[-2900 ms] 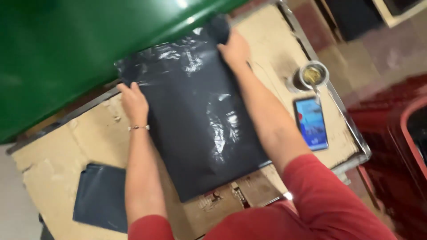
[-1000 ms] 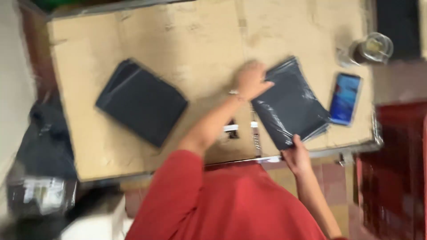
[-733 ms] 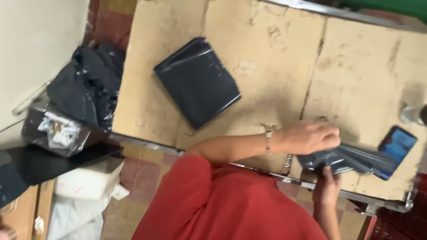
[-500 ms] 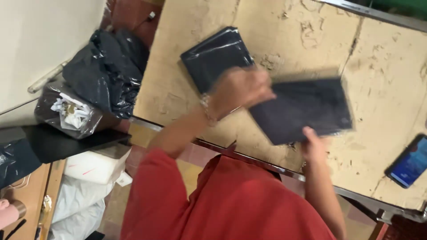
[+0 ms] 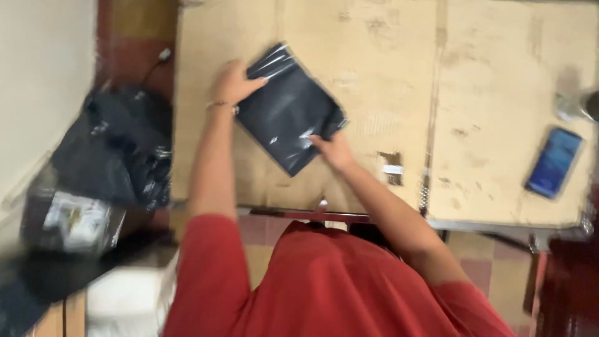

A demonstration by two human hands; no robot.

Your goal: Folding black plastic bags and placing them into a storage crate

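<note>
- Red shirt (image 5: 324, 287) is filling the bottom of the frame, nearest the camera; both arms are reaching forward from it onto the table (image 5: 499, 68).
- Table edge is running just beyond the shirt; top is covered in worn tan cardboard, with a seam running front to back right of centre.
- Right hand (image 5: 334, 150) is resting on the near right corner of the dark bag (image 5: 288, 115), fingers flat and pressing down on it; not closed around it as far as I can see.
- Left hand (image 5: 234, 81) is sitting at the far left corner of the bag, fingers curled over the edge and pinching it; bracelet (image 5: 218, 105) is showing on that wrist.
- Bag is lying flat on the left half of the table, turned diamond-wise, glossy black plastic catching light. It looks like a stack of folded bags, but blur is stopping me from counting layers.
- Phone (image 5: 554, 162) is lying face up near the right front edge, well apart from the bag.
- A glass (image 5: 577, 103) is standing beyond the phone at the right edge, partly cut off and blurred.
- Left of the table, at floor level: a black bin bag (image 5: 118, 146) is slumping, with a box (image 5: 72, 221) near it. Frame is motion-blurred here, so details are unclear.
</note>
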